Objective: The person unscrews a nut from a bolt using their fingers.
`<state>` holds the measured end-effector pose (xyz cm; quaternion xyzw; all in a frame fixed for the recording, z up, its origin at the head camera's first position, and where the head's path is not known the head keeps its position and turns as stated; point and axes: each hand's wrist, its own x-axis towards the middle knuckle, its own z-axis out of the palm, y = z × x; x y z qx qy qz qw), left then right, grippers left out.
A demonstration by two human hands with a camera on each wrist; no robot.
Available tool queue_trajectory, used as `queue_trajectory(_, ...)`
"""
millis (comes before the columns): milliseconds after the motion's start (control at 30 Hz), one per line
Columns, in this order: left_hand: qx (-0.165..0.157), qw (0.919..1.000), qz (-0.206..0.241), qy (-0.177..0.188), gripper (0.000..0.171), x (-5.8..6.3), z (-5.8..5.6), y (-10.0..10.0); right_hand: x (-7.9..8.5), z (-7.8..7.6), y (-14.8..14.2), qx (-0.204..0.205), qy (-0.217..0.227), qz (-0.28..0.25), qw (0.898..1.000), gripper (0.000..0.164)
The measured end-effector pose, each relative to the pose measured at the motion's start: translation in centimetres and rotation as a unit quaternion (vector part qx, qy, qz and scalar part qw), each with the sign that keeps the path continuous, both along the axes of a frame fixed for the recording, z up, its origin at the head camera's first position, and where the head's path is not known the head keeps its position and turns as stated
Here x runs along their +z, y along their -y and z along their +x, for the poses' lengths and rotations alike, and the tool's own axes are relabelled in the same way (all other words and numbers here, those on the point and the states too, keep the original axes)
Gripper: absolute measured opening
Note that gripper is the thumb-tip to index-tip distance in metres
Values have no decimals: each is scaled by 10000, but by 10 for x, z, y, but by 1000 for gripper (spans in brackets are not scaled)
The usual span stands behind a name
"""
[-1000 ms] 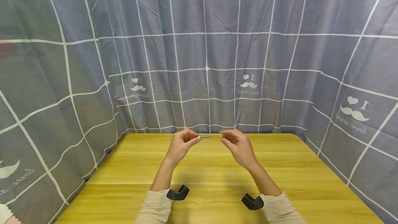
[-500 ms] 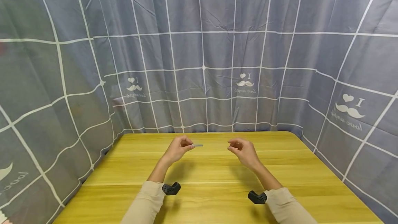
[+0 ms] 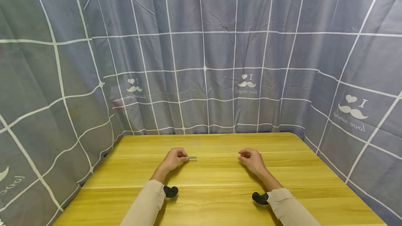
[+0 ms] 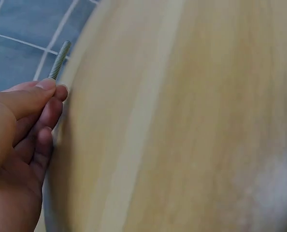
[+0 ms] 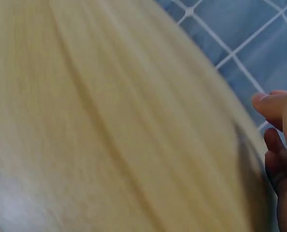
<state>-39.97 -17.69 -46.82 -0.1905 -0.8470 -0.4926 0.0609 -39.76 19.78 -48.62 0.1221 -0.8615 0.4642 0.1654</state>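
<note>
My left hand (image 3: 174,158) pinches a bolt (image 3: 192,157) between thumb and fingertips, over the left-middle part of the table. In the left wrist view the bolt (image 4: 60,59) shows its silvery threaded shank sticking up past the thumb; its other end is hidden in the fingers. Across from it, my right hand (image 3: 252,160) is held with bent fingers, the thumb near the forefinger. The right wrist view catches only part of this right hand (image 5: 281,130) at the edge; I cannot tell whether something small sits between its fingertips. A wide gap separates the hands.
The yellow wood-grain table (image 3: 216,180) lies beneath both hands. Grey curtains (image 3: 188,51) with white grid lines surround its back and sides. Each wrist wears a black camera mount, one on the left (image 3: 170,191) and one on the right (image 3: 260,198).
Both hands have come down toward the table and nearer the body, and have drawn apart. The bolt has moved left and down along with the left hand, still pinched.
</note>
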Motion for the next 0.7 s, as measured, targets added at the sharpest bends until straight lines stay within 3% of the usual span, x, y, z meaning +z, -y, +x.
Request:
queue_trajectory(333, 257, 9994, -199, 76, 6, -4, -4, 5, -11, -2, 0, 15, -158, 940, 9954, 9)
queue_trajectory(700, 374, 9982, -438, 148, 7, -8, -7, 5, -14, -1, -3, 70, -152, 1187, 9928, 7)
